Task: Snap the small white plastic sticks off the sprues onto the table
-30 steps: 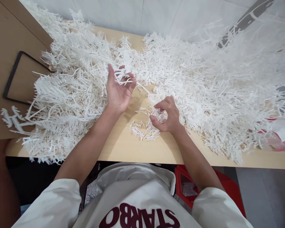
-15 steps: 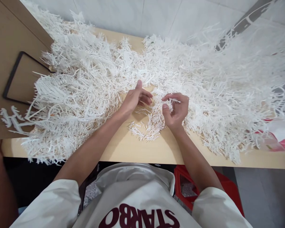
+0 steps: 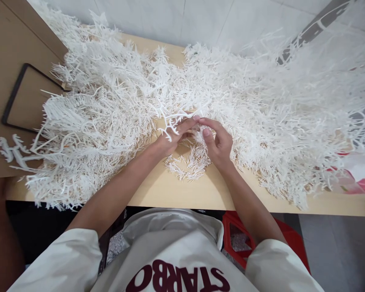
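Note:
My left hand (image 3: 181, 132) is closed on a white branched plastic sprue (image 3: 172, 121), which sticks out to the left over the back of the hand. Right beside it, my right hand (image 3: 219, 144) has its fingers curled, with the index fingertip against the left hand's fingertips. Thin white plastic pieces (image 3: 200, 134) show at the right thumb and fingers; part of them is hidden. Below the hands lies a small scatter of loose white sticks (image 3: 190, 164) on the pale wooden table (image 3: 182, 194).
Heaps of white branched plastic (image 3: 103, 101) cover the left, back and right (image 3: 270, 109) of the table. A cardboard box (image 3: 21, 36) with a black wire loop (image 3: 13, 95) stands left. A pink-and-white bag (image 3: 355, 174) lies right; a red stool (image 3: 231, 231) is below.
My hands have come together from being apart. A branched white sprue now shows in my left hand, which was open before. My right hand has moved slightly left.

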`<state>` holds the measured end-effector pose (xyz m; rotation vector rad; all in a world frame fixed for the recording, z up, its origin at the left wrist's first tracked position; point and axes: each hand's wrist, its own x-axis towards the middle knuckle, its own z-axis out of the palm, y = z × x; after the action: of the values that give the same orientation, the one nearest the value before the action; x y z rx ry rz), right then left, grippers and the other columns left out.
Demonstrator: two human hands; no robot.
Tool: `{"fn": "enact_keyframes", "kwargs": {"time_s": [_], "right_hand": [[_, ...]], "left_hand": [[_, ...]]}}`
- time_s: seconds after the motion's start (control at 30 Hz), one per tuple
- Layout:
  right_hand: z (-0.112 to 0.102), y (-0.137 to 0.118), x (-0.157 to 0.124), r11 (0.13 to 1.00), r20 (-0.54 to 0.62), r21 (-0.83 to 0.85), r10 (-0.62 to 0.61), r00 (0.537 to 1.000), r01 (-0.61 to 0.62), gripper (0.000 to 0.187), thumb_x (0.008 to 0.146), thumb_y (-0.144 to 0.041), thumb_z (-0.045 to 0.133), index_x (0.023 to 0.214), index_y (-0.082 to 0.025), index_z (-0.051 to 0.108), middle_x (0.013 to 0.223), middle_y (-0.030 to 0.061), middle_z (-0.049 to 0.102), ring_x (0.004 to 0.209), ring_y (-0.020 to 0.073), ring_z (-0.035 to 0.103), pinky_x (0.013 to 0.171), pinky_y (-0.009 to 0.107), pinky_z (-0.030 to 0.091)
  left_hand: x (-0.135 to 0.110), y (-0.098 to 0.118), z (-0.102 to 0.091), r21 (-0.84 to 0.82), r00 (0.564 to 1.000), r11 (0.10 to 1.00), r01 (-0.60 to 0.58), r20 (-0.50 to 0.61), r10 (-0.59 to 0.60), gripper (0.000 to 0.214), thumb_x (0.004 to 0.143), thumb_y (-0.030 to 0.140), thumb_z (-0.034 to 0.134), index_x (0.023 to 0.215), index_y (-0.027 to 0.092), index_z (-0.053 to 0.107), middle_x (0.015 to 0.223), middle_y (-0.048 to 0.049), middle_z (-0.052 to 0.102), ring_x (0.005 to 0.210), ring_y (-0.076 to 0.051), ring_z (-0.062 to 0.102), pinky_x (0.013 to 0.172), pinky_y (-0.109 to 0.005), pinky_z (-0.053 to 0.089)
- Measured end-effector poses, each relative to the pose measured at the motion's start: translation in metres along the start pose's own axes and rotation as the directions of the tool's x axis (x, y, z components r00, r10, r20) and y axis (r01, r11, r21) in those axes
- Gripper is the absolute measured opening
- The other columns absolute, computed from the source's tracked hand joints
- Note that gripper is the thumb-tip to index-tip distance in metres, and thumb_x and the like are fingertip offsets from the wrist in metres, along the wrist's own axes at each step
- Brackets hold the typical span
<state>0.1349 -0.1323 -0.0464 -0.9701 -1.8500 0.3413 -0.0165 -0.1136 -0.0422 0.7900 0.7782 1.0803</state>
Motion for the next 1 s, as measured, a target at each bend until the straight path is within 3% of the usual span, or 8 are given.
{"fn": "enact_keyframes", "kwargs": {"time_s": [0.1,0.2,0.3,0.43,0.57,0.7,0.87,1.0], "right_hand": [[-0.0007,-0.0005,0.001,0.995,-0.014,-0.102,0.016,1.0,-0.017,0.025,0.094,-0.023,0.046,0.112,-0.031,0.061,0.112,0.0011,0.069,0.11,0.0187,0.06,0.095,0.045,0.05],[-0.0002,0.0024,0.001,0.999,-0.022,-0.046,-0.003,1.0,0.002,0.023,0.091,-0.021,0.052,0.11,-0.03,0.061,0.11,0.0007,0.07,0.104,0.0174,0.063,0.088,0.041,0.054],[-0.0011,0.0039,0.0009,1.0,-0.047,0.028,-0.005,0.999,0.006,0.02,0.091,-0.023,0.051,0.107,-0.029,0.062,0.111,0.0019,0.069,0.106,0.0183,0.064,0.091,0.043,0.054],[-0.0056,0.0032,0.0018,0.997,0.022,0.074,-0.024,0.999,0.022,0.026,0.093,-0.025,0.045,0.111,-0.03,0.062,0.113,0.0011,0.068,0.109,0.0193,0.062,0.094,0.046,0.052],[-0.0064,0.0056,0.0012,0.996,-0.003,0.001,-0.094,0.996,0.094,0.02,0.09,-0.027,0.051,0.101,-0.031,0.067,0.111,0.0012,0.066,0.106,0.0211,0.06,0.091,0.048,0.051],[-0.0016,0.0078,0.0,0.998,-0.082,-0.059,-0.034,0.996,0.029,0.013,0.083,-0.032,0.063,0.094,-0.027,0.067,0.108,0.0053,0.06,0.101,0.0213,0.06,0.081,0.043,0.055],[-0.0023,0.0071,0.0028,0.997,-0.081,-0.063,0.036,0.996,-0.041,0.016,0.084,-0.03,0.063,0.099,-0.025,0.061,0.094,0.0019,0.064,0.085,0.0155,0.06,0.073,0.035,0.052],[-0.0084,0.0081,0.0033,0.992,-0.033,-0.123,-0.016,0.999,0.012,0.017,0.085,-0.032,0.061,0.1,-0.024,0.062,0.091,0.0024,0.066,0.082,0.0162,0.061,0.072,0.035,0.052]], "left_hand": [[0.0012,-0.0002,-0.0022,-0.077,0.995,0.997,0.0,-0.096,-0.008,0.036,0.065,0.036,0.08,0.091,0.022,0.061,0.09,0.0011,0.066,0.085,-0.011,0.061,0.067,-0.022,0.046],[0.0011,-0.0011,-0.0032,-0.08,0.989,0.996,0.041,-0.138,-0.052,0.04,0.061,0.032,0.083,0.09,0.021,0.058,0.089,0.0023,0.065,0.085,-0.01,0.061,0.065,-0.022,0.044],[0.0003,-0.0026,-0.0016,-0.037,0.996,0.998,0.049,-0.074,-0.052,0.038,0.062,0.037,0.082,0.088,0.02,0.06,0.085,0.0025,0.064,0.079,-0.009,0.06,0.061,-0.022,0.043],[-0.0013,-0.0024,0.0012,-0.039,0.997,0.997,0.061,0.04,-0.059,0.037,0.066,0.046,0.077,0.087,0.018,0.064,0.084,-0.0011,0.066,0.077,-0.011,0.062,0.064,-0.027,0.047],[-0.0022,-0.0032,-0.0015,-0.053,0.989,0.998,0.018,0.146,-0.01,0.024,0.066,0.04,0.078,0.08,0.024,0.066,0.086,0.0006,0.07,0.081,-0.012,0.062,0.068,-0.027,0.049],[0.0005,-0.0057,-0.0059,-0.023,0.996,1.0,0.012,0.083,-0.01,0.028,0.063,0.036,0.08,0.083,0.024,0.066,0.086,0.0007,0.071,0.086,-0.013,0.064,0.069,-0.025,0.05],[0.0042,-0.0082,-0.0083,0.007,0.993,0.998,0.067,0.1,-0.067,0.04,0.07,0.053,0.068,0.093,0.021,0.068,0.075,-0.0046,0.07,0.081,-0.018,0.067,0.066,-0.03,0.05],[0.0015,-0.0097,-0.0074,0.085,0.995,0.996,-0.028,0.101,0.02,0.039,0.068,0.05,0.071,0.095,0.023,0.068,0.071,-0.0024,0.069,0.078,-0.016,0.066,0.068,-0.03,0.05]]}}
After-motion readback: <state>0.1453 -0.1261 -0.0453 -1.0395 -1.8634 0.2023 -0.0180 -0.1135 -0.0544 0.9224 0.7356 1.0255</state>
